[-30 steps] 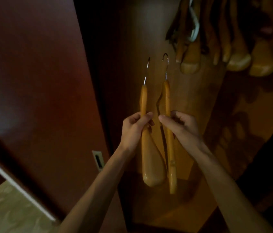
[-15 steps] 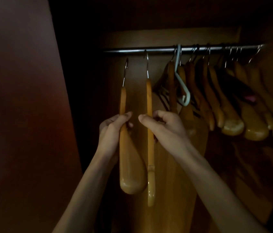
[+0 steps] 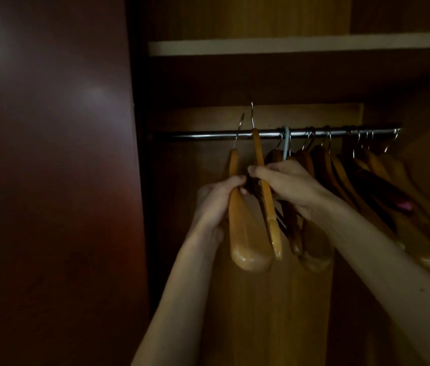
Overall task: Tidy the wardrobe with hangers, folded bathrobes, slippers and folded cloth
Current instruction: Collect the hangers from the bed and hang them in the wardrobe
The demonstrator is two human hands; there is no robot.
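My left hand (image 3: 215,200) grips a broad wooden hanger (image 3: 245,241), whose metal hook reaches up to the chrome rail (image 3: 208,134). My right hand (image 3: 286,184) grips a thinner wooden hanger (image 3: 269,207); its hook rises above the rail. Both hangers are held edge-on, close together, at the left end of the row. Several more wooden hangers (image 3: 346,186) hang on the rail to the right, with one pale blue plastic hook (image 3: 285,143) among them.
A dark red wardrobe door (image 3: 50,180) fills the left side. A pale shelf (image 3: 288,46) runs above the rail. The wooden back panel (image 3: 274,313) shows below the hangers. The wardrobe interior is dim.
Both hands have lifted the two hangers up to rail height and brought them closer together. The view has tilted upward, so the shelf above the rail now shows.
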